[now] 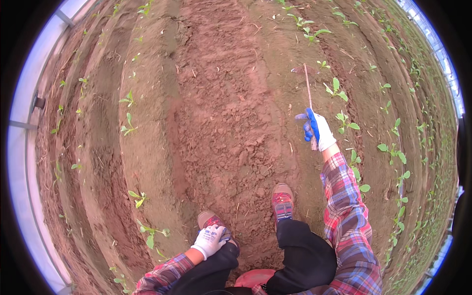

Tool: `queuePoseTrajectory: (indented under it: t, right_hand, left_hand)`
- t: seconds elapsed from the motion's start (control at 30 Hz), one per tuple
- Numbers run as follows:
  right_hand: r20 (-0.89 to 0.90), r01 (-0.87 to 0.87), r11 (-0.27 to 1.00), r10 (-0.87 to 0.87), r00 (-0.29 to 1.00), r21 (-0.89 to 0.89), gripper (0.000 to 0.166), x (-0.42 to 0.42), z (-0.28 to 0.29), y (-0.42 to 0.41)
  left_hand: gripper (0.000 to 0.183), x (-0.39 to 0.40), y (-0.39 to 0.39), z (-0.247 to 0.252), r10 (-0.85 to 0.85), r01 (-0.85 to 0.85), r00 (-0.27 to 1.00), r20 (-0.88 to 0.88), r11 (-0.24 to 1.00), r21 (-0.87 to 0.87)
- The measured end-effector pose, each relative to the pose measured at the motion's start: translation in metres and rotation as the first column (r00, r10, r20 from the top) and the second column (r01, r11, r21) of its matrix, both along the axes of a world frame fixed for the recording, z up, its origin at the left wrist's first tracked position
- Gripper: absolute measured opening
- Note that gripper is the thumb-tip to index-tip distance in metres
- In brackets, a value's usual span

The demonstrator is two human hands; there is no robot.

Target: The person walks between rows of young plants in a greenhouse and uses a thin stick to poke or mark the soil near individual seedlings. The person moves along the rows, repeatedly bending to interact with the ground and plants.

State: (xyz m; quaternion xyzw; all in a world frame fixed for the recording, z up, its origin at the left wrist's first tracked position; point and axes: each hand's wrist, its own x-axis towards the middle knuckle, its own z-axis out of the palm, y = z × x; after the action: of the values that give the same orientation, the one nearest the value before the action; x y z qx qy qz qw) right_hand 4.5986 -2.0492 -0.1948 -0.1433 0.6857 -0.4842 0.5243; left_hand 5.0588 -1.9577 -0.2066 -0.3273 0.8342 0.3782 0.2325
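My right hand (pixel 318 129), in a white and blue coated work glove, grips the handle of a small hand hoe (pixel 308 84). The tool points away from me, its blade at the soil of the right bed, left of a row of leafy seedlings (pixel 336 89). My left hand (pixel 211 240), in a matching glove, rests on my left knee above the shoe and holds no tool. Its fingers are bent over the dark trouser leg; how far they are closed is hard to see.
A furrow of crumbly reddish soil (pixel 228 129) runs between the raised beds. Sparse seedlings (pixel 128 124) grow on the left bed, denser rows on the right. My shoes (pixel 283 201) stand in the furrow, with a pink round object (pixel 254 277) behind them. A greenhouse wall (pixel 22 140) borders the left.
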Motion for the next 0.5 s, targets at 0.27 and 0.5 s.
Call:
queuePoseTrajectory:
  t: [0.27,0.5]
  right_hand:
    - [-0.269,0.026,0.990,0.013,0.963,0.140,0.039,-0.024,-0.006,-0.052]
    - [-0.418,0.030,0.982,0.052,0.907,0.188,0.039,0.004,-0.015,-0.008]
  left_hand:
    - [0.034,-0.006,-0.001,0.001,0.006,-0.006,1.000,-0.008,1.000,0.017]
    - [0.034,-0.003,-0.002,0.004,0.008,-0.008,1.000,0.000,1.000,0.018]
